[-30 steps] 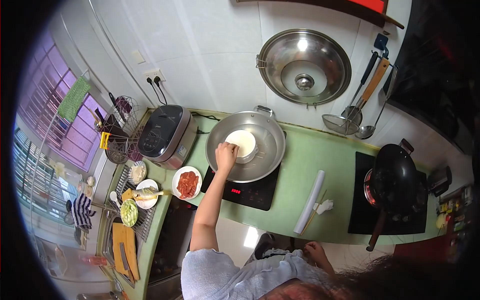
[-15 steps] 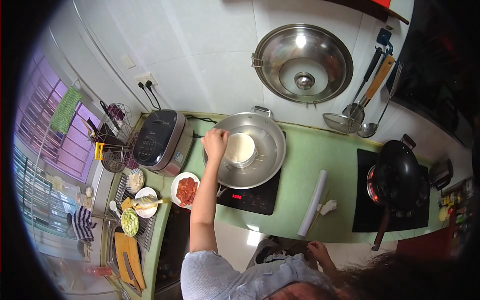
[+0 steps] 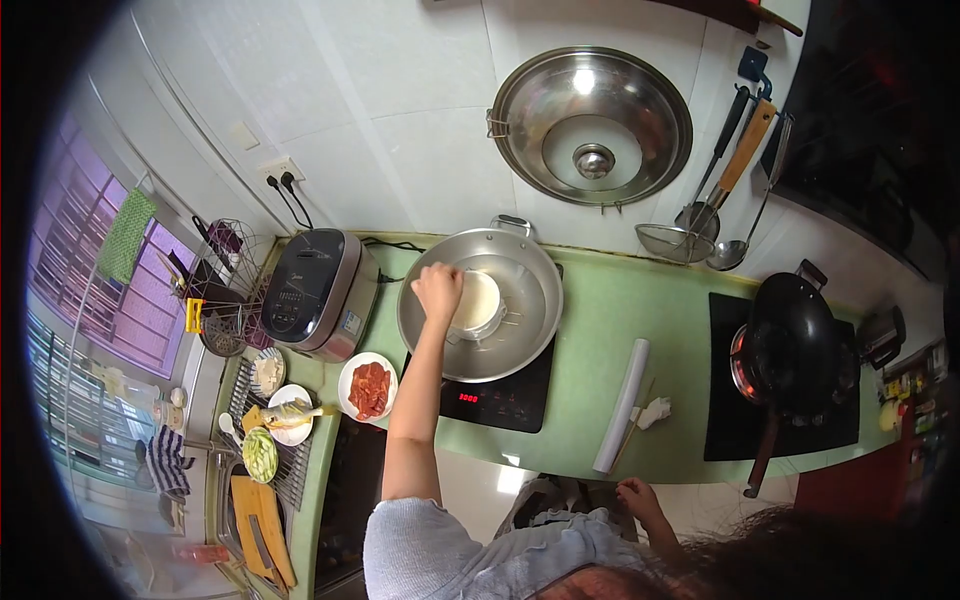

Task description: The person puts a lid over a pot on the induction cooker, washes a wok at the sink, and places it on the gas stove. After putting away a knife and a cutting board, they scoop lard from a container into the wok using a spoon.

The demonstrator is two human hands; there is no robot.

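My left hand (image 3: 438, 292) is closed in a fist or pinch over the left side of a white bowl (image 3: 480, 304). What it grips, if anything, is hidden. The bowl holds something pale and stands inside a wide steel wok (image 3: 530, 345), with thin rack prongs showing beside it. The wok sits on a black induction cooker (image 3: 500, 405) with a lit red display. Low by my body, off the counter's front edge, hangs my right hand (image 3: 640, 500), its fingers loosely bent and nothing visible in them.
A plate of sliced raw meat (image 3: 370, 391) sits left of my forearm, near a rice cooker (image 3: 318, 295). A plated fish (image 3: 290, 415) lies by the sink. Rightward are a white roll (image 3: 622, 405) and a black wok (image 3: 793, 330) over a glowing burner. A steel lid (image 3: 640, 100) hangs above.
My view has shifted slightly, so the counter appears a little further left. My left hand stays closed over the bowl's edge, and my right hand remains low by my body.
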